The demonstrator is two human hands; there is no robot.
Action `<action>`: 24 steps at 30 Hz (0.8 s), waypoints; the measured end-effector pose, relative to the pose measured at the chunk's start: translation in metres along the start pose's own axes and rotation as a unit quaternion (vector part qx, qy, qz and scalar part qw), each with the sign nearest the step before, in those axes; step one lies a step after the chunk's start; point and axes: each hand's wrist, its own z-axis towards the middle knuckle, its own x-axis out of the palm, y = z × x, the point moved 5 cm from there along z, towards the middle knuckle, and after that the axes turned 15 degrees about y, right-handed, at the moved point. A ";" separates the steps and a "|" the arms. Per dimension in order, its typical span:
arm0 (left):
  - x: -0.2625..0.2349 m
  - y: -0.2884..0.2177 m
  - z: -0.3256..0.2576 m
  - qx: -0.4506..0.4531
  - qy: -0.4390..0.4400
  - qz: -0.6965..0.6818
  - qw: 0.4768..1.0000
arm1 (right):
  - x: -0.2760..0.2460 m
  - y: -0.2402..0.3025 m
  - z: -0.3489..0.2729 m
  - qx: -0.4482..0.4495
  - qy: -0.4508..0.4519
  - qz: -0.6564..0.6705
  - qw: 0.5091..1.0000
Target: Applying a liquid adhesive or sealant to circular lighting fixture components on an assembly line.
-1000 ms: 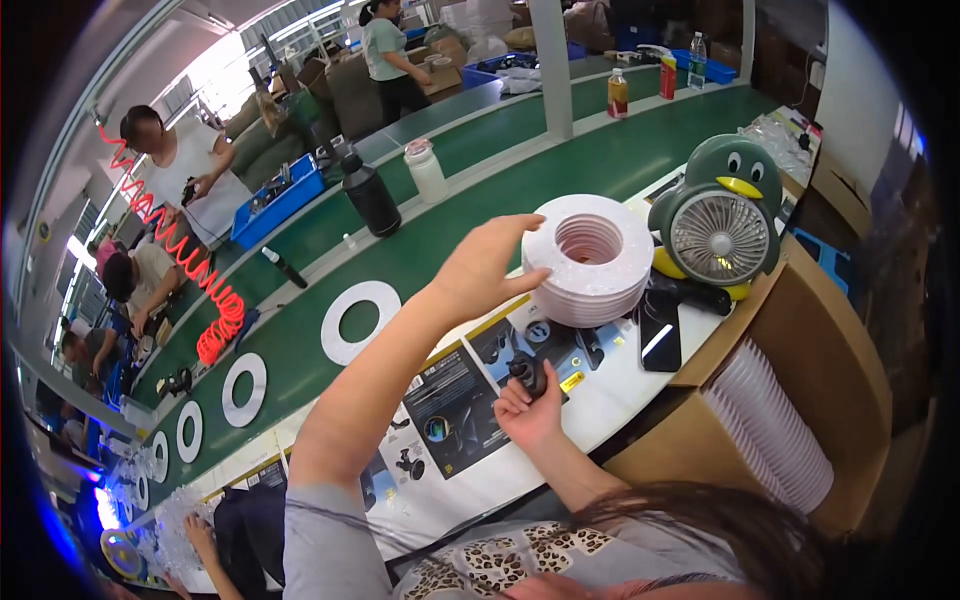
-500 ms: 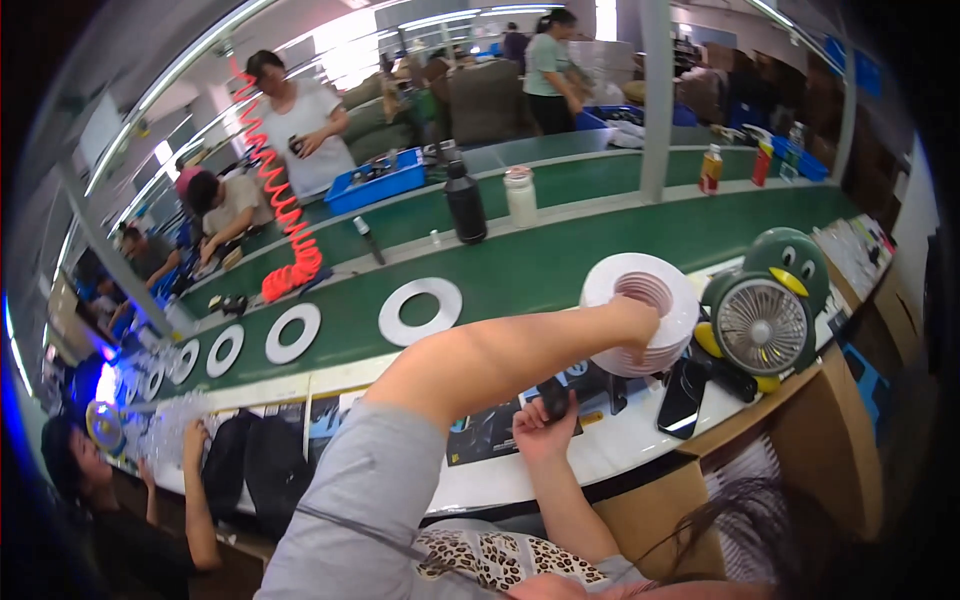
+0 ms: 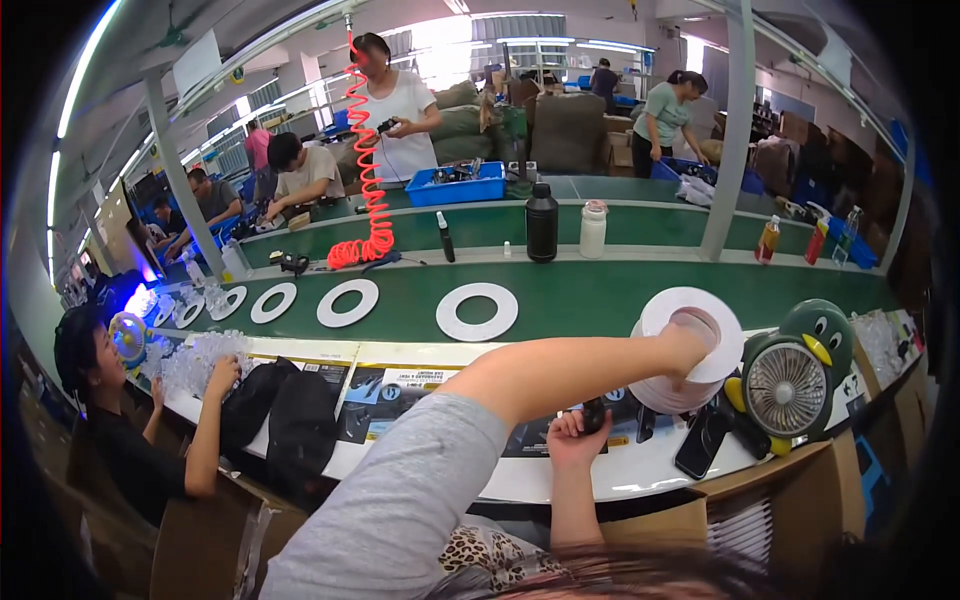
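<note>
My left hand (image 3: 688, 350) reaches across to the right, its fingers gripping a stack of flat white rings (image 3: 722, 312) through the centre hole. The fingertips inside the hole are hidden. Below and left of the stack, my right hand (image 3: 578, 436) is turned palm up and closed around a small rounded black object (image 3: 593, 412), whose kind I cannot make out. Beside the stack stands a green penguin-shaped fan (image 3: 788, 390) with a round grille. A black phone (image 3: 704, 441) lies on the white ledge below the stack.
Single white rings (image 3: 476, 312) lie spaced along the green conveyor belt (image 3: 580, 290). Bottles (image 3: 541, 225) and a coiled red hose (image 3: 368, 190) are beyond it. At left, a co-worker (image 3: 130, 420) handles clear plastic near black cloth (image 3: 300, 420). Cardboard boxes (image 3: 790, 500) stand at lower right.
The view has tilted and shifted, so the scene sits lower and further right. My left hand remains at the ring stack, and my right hand still holds the black object.
</note>
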 end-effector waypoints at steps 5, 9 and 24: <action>-0.027 0.027 -0.024 -0.022 -0.051 0.000 0.998 | 0.003 -0.001 -0.002 -0.005 -0.042 0.000 0.999; -0.044 0.056 -0.115 -0.034 -0.170 -0.044 0.984 | -0.002 0.004 -0.005 -0.025 -0.043 -0.019 0.999; 0.173 0.063 -0.345 -0.214 0.039 -0.148 0.965 | 0.000 0.009 0.003 -0.050 -0.058 -0.055 0.996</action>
